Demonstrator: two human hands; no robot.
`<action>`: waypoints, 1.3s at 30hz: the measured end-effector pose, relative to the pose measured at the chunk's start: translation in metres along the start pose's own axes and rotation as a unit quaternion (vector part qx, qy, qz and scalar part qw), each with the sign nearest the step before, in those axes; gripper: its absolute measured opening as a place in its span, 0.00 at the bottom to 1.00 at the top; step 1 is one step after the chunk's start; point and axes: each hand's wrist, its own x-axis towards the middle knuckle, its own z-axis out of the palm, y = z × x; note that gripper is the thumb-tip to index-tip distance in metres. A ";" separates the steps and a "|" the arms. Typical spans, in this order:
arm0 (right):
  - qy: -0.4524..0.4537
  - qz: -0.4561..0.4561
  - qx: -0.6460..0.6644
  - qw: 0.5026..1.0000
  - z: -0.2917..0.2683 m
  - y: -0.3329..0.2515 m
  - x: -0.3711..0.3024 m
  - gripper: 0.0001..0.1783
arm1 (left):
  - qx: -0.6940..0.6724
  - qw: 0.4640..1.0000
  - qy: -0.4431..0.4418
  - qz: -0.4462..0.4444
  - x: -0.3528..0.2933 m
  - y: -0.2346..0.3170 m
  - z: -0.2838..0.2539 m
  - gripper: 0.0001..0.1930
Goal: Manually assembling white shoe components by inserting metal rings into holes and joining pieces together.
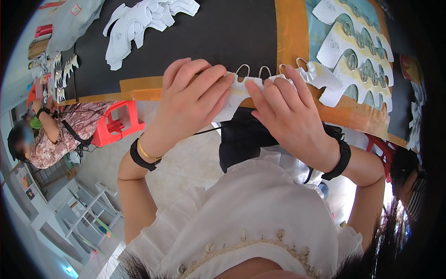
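A white scalloped piece (pixel 236 98) with metal rings (pixel 242 70) along its far side lies at the table's near edge, partly over brown tape. My left hand (pixel 186 100) grips its left end, thumb below and fingers curled over the top. With bent fingers and thumb, my right hand (pixel 290 114) pinches the same strip further right and covers part of it. Just beyond the right fingers, another part of white material (pixel 320 76) sticks out, with a ring at its tip; whether it joins the held piece I cannot tell.
Finished-looking white pieces with rings (pixel 355 65) lie in rows on a light blue board at the right. A pile of plain white cut pieces (pixel 144 28) sits on the black table (pixel 223 32). At the left, another person (pixel 51 139) works near a red stool (pixel 120 123).
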 end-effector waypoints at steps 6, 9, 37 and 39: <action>0.016 0.002 -0.013 1.000 -0.002 -0.001 0.003 0.20 | 0.123 0.990 -0.037 0.061 0.004 0.004 -0.008 0.09; 0.022 0.005 -0.013 1.000 -0.003 -0.001 0.002 0.17 | 0.125 0.989 -0.050 0.065 0.004 0.010 -0.007 0.07; 0.037 -0.015 -0.086 0.996 0.006 -0.004 -0.002 0.08 | -0.097 0.990 -0.094 -0.041 0.040 -0.009 -0.006 0.09; 0.039 -0.018 -0.088 0.995 0.006 -0.004 -0.001 0.09 | -0.083 0.993 -0.084 -0.029 0.039 -0.007 -0.003 0.09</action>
